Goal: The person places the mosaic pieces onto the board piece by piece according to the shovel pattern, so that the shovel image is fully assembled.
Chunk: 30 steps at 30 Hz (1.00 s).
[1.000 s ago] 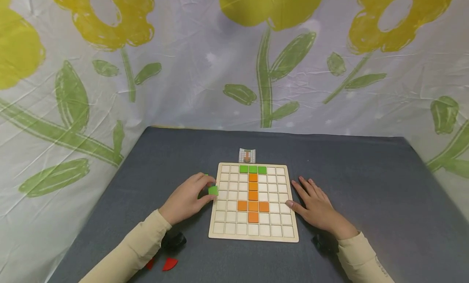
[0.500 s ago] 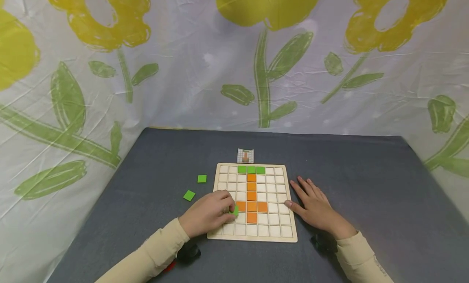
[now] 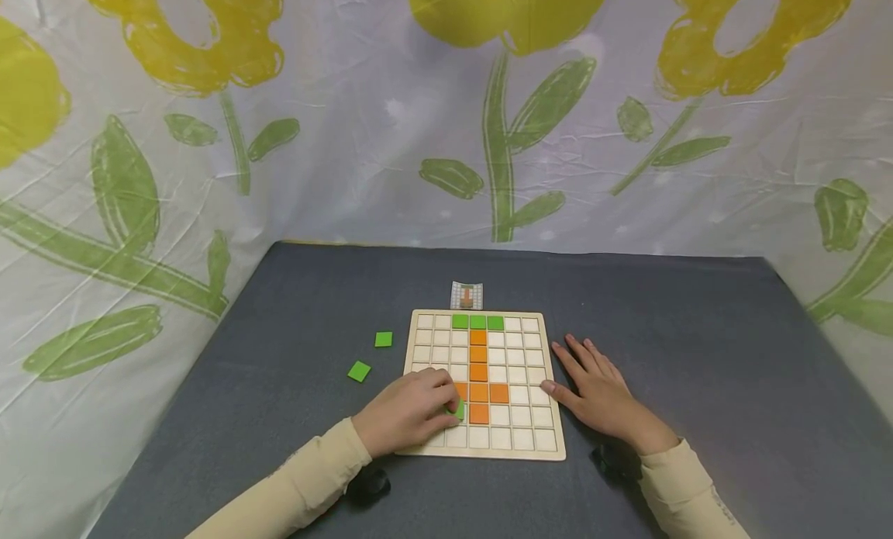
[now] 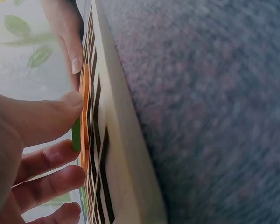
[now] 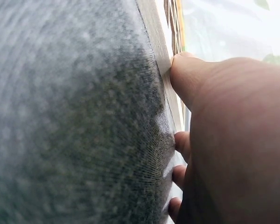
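My left hand (image 3: pixel 408 411) pinches a green square tile (image 4: pixel 76 134) between thumb and finger, close over the lower left part of a wooden grid board (image 3: pixel 525 450). Just right of that tile lies the lowest orange tile (image 3: pixel 479 413) of an upright column, with an orange tile (image 3: pixel 498 392) beside the column one row up. Three green tiles (image 3: pixel 477 322) fill the middle of the top row. At the board's right edge my right hand (image 3: pixel 603 399) lies with fingers spread, its thumb (image 5: pixel 184 70) touching the rim and the other fingers on the cloth.
Two loose green tiles, one nearer the back (image 3: pixel 384 339) and one tilted (image 3: pixel 359 371), lie left of the board. A small pattern card (image 3: pixel 467 295) stands behind it. Dark cloth (image 3: pixel 663 322) covers the table, and a flower-printed curtain (image 3: pixel 349 136) hangs behind.
My left hand has carried the green tile from left of the board rightward and nearer, beside the lowest orange tile. The right hand keeps its place at the board's edge.
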{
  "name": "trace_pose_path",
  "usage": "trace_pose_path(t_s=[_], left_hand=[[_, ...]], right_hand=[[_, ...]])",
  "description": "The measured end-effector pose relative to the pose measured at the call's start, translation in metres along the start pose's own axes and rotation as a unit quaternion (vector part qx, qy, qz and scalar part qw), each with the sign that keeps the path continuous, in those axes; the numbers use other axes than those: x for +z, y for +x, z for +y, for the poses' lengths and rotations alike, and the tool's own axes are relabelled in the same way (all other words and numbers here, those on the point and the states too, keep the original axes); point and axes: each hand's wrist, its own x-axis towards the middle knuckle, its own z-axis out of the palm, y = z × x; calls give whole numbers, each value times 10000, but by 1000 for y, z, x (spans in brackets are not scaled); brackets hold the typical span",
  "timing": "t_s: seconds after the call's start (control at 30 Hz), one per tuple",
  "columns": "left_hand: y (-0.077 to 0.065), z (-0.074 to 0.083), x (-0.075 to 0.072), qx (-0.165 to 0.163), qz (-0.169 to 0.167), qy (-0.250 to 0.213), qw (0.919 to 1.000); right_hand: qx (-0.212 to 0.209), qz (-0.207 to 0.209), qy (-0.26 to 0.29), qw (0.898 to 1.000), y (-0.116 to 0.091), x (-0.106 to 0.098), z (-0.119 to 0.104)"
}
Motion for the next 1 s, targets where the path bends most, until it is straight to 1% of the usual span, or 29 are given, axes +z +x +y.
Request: trace_pose_path(t_s=[0.23, 0.47, 0.57, 0.87, 1.0], left_hand=[[-1, 0, 4, 59, -20, 22, 10000], [2, 1, 5, 314, 188, -59, 9993], [3, 2, 6, 367, 205, -53, 9991], [0, 2, 8, 305, 201, -56, 9993], [-1, 1, 7, 150, 140, -62, 9998]], right_hand=[[10, -18, -4, 10000, 1, 2, 1], [-101, 33, 27, 9999, 0, 0, 1], [-117, 50, 25, 9999, 0, 0, 0], [-75, 6, -38, 10000, 0, 0, 0], [-112, 41, -13, 9999, -1, -2, -1]])
